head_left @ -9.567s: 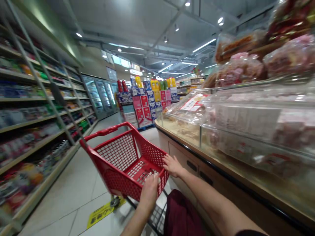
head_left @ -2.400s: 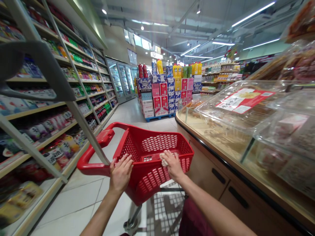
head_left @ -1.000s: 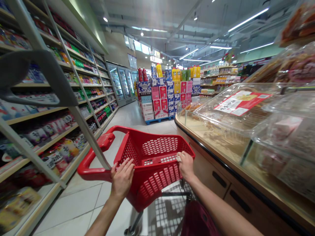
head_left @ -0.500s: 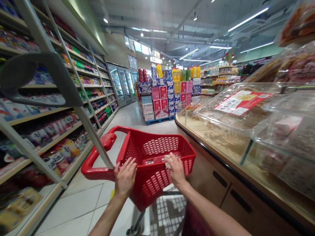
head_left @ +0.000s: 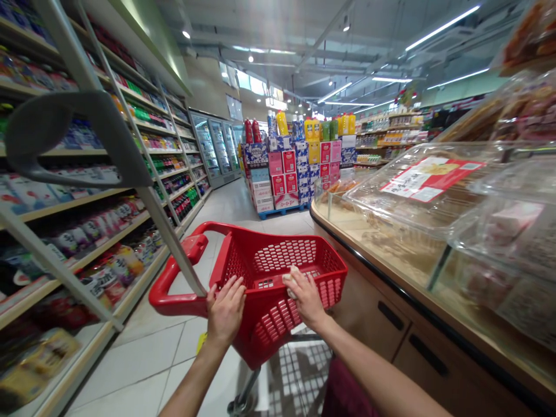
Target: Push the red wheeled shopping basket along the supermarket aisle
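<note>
A long shelf unit (head_left: 108, 243), packed with drinks and other goods, fills the whole side beyond the left grip (head_left: 226, 310), well apart from it. The wooden worktop (head_left: 360, 301) runs along the other side, out to the right of the right grip (head_left: 305, 298), and bears packaged food. Far ahead of the left grip stand glass-door fridges (head_left: 215, 147). Ahead of both grips, well apart, is a stack of cartons (head_left: 284, 174) on a blue pallet, with red, yellow and green bottles on top.

The red shopping cart (head_left: 260, 310) lies directly under both grips: its near rim touches them, its basket opens just past the fingertips, and its looped handle reaches out left of the left grip. A grey pole with a dark handle (head_left: 121, 150) rises up and left of the left grip. Right of the right grip and higher, a clear tray (head_left: 434, 176) with a red and white label sits on the worktop.

The left grip is draped over the near rim, fingers side by side; whether it clasps the rim I cannot tell. The right grip is closed around a small white cloth (head_left: 294, 270), which pokes out beside its fingers at the rim.
</note>
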Demonstrator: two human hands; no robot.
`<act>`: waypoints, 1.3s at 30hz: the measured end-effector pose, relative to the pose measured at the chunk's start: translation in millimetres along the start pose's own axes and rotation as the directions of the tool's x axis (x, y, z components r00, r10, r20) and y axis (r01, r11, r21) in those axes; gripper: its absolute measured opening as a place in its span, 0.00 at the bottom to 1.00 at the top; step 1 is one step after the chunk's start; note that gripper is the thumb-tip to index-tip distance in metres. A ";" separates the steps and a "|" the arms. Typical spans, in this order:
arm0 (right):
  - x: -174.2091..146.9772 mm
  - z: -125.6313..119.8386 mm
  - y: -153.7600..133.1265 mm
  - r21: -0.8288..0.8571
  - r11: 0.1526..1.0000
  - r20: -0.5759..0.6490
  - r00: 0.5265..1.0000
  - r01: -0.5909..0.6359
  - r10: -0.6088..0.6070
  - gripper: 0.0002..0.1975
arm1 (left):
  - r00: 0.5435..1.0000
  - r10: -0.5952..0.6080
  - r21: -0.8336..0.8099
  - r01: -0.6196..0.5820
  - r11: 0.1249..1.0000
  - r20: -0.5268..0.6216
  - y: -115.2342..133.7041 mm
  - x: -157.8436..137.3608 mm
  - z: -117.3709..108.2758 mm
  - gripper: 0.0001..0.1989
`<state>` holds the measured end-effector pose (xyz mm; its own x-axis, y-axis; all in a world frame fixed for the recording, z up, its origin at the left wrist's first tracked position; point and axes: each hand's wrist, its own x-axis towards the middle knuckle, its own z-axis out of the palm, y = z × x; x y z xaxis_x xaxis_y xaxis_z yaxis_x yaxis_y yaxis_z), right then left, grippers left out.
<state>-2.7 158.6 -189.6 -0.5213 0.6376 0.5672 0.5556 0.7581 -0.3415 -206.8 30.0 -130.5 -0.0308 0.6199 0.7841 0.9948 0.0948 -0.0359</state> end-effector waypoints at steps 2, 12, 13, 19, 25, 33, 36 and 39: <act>-1.4 -5.1 10.9 -0.037 0.996 -0.020 0.997 -0.079 0.078 0.29 | 1.000 -0.001 0.001 0.001 1.000 -0.009 -1.1 -1.4 1.3 0.11; 8.6 20.1 -49.9 0.047 0.997 -0.063 0.996 -0.057 0.060 0.26 | 1.000 0.001 -0.003 -0.001 1.000 -0.031 4.1 1.6 1.4 0.10; 10.6 20.6 -55.1 0.057 0.997 -0.046 0.998 -0.047 0.050 0.25 | 0.999 0.005 0.001 -0.005 1.000 -0.031 4.1 1.9 1.1 0.10; 0.9 -14.7 24.8 -0.014 0.980 -0.035 0.980 -0.198 0.197 0.22 | 0.999 0.009 0.007 -0.009 1.000 -0.033 -0.1 -0.9 1.5 0.10; 0.3 6.2 -11.6 0.032 0.994 -0.050 0.993 -0.103 0.104 0.23 | 1.000 -0.008 -0.009 0.008 1.000 -0.029 4.1 -0.2 1.4 0.10; -2.7 -22.0 43.0 -0.108 0.893 -0.099 0.899 -0.437 0.427 0.20 | 1.000 -0.002 -0.011 0.002 1.000 -0.023 -1.0 -1.8 0.5 0.10; 1.6 -12.2 24.1 -0.059 0.935 -0.068 0.935 -0.351 0.347 0.21 | 1.000 -0.002 -0.017 0.002 1.000 -0.028 -0.4 -1.3 1.8 0.10; 5.9 0.4 -7.8 0.035 0.999 0.043 0.999 -0.035 0.033 0.25 | 1.000 -0.002 -0.016 0.001 1.000 -0.025 -0.5 -0.8 2.1 0.10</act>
<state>-10.4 156.6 -183.9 -0.5301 0.6678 0.5225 0.5506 0.7397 -0.3869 -207.4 31.1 -132.4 -0.0302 0.5997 0.7996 0.9962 0.0831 -0.0247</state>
